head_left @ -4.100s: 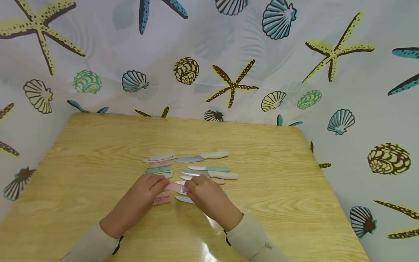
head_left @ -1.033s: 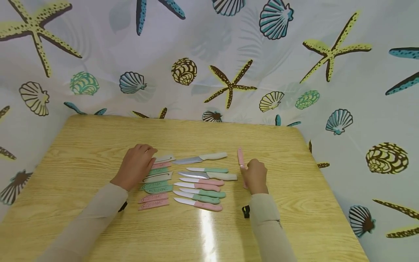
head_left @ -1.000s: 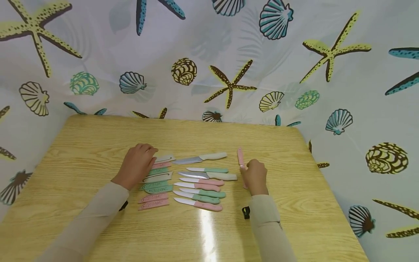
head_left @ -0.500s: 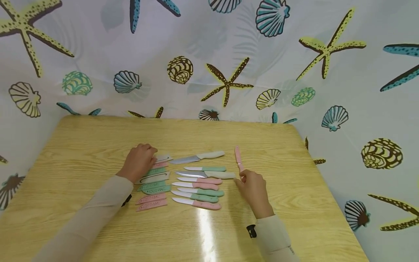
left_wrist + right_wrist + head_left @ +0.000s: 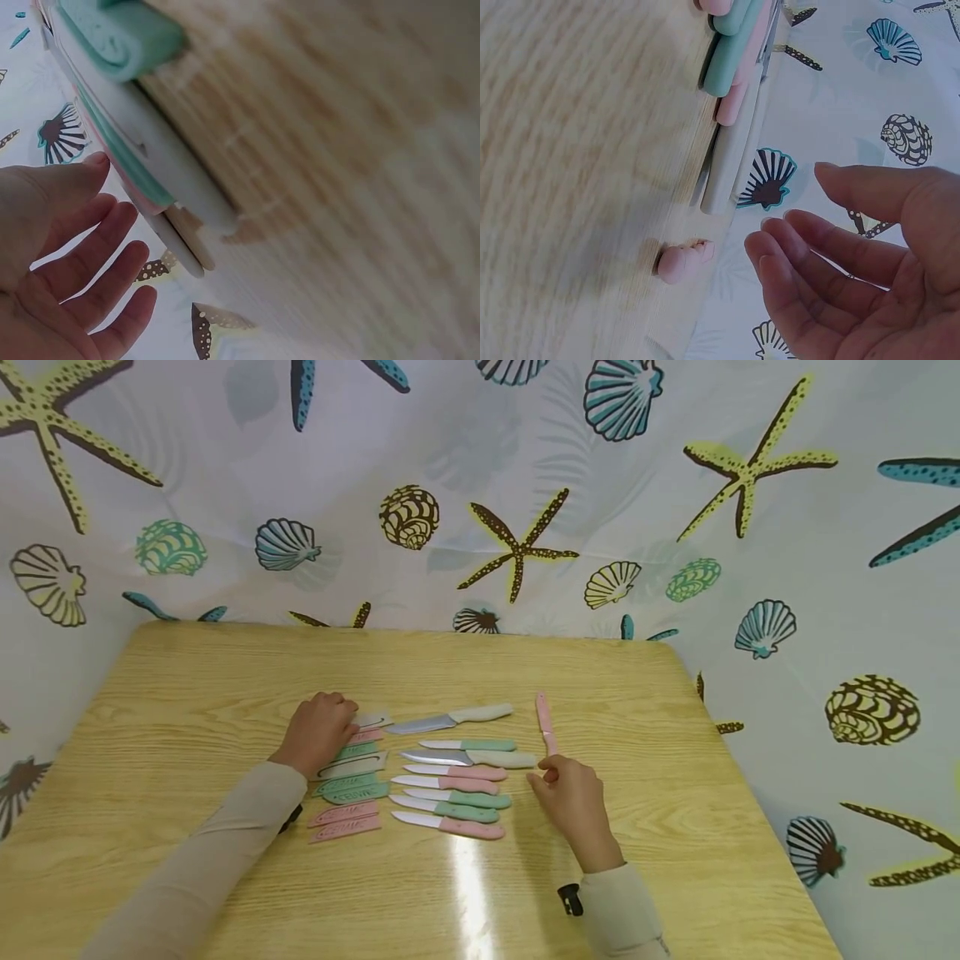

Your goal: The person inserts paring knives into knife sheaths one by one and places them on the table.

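the right hand (image 5: 576, 802) has released the pink knife (image 5: 543, 713).

Head cam high, fwd/down; wrist cams close, low, tilted, twd cloth (image 5: 450, 443); head & R wrist share knives (image 5: 476, 786).

Lowest flat, pink plastic blade sheath (image 5: 345, 828): dark lettering, seemingly "CERAMIC", slightly blurred.
Flat, curved-edged green plastic blade sheath (image 5: 356, 793): apparently the same word, less clear.
Second pink sheath from the bottom (image 5: 343, 812): similar letters, too small to read surely.
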Demonstrator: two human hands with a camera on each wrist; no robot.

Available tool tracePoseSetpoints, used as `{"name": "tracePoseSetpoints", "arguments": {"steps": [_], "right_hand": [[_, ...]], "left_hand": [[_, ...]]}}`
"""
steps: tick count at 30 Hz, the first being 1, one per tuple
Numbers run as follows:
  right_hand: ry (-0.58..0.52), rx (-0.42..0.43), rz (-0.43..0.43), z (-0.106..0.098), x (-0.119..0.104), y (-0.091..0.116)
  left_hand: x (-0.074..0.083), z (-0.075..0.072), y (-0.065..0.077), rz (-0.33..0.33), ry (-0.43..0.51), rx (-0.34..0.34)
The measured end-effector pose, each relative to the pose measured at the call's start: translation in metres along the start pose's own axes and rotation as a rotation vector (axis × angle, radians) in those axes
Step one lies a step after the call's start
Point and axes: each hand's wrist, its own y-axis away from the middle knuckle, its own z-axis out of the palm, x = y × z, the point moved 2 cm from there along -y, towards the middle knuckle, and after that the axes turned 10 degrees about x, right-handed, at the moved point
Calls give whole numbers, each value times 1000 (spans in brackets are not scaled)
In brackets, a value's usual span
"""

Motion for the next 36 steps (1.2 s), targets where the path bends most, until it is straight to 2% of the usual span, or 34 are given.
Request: {"name": "tracePoseSetpoints", "arguments": {"steps": [12,17,25,36], "right_hand": [[-26,16,3,0,-1,4],[-33,20,-9,0,-1,6],[-41,19,-7,1,0,9],[-49,13,-34,3,1,11]], "left_hand": [[1,4,-2,6,-26,-22],[2,5,-3,-15,-14,-33],[4,1,-5,-41,-53,-80],[7,-1,-7,32,-97,-103]]}}
